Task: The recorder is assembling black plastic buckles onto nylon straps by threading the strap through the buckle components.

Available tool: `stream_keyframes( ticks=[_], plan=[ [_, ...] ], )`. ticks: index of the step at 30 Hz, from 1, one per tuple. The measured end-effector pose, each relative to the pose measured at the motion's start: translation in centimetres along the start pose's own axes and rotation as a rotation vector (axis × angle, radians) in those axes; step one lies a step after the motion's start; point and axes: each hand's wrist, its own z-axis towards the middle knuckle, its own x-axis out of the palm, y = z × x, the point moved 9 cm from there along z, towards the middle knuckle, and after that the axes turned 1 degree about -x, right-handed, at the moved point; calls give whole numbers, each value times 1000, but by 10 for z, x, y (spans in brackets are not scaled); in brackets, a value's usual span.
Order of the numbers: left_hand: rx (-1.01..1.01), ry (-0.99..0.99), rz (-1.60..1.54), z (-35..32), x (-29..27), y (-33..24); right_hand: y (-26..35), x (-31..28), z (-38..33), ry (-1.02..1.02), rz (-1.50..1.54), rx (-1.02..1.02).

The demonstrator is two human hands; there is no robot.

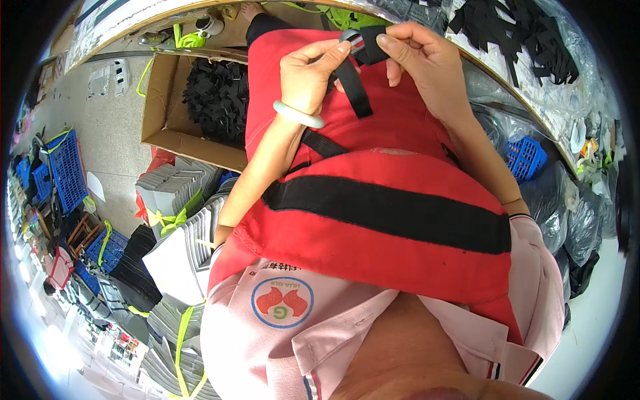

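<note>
Webbing, black strap (352, 83), looked soft and light; we pinched it with left hand (308, 77) and right hand (417, 57) at twelve o'clock, near its buckle (351, 37).

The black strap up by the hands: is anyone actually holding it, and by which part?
Yes. Both hands pinch the black webbing strap at its top end, by the small buckle: left hand, right hand.

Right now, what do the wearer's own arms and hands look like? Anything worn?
Both forearms are bare, with no gloves or rings visible. The left hand has a pale, smooth, rounded bangle on its wrist. The right hand wears nothing; its wrist is plain. Short pink sleeves with a dark-striped cuff trim sit at the upper arms.
</note>
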Motion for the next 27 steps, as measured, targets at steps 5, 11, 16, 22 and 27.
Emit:
stream_keyframes(
  ticks=[5,11,16,22,27],
  plan=[
    [64,-47,5,0,2,-5,-23,-2,1,37,-12,124],
    [229,-145,132,-7,3,-23,-57,5,-6,44,116,347],
    [479,-57,262,-10,7,-38,-57,13,-1,-15,282,322],
    [541,38,468,-30,15,-60,-52,13,-1,197,311,428],
    [667,130,597,-47,23,-72,-38,14,-1,330,233,390]
  ],
)
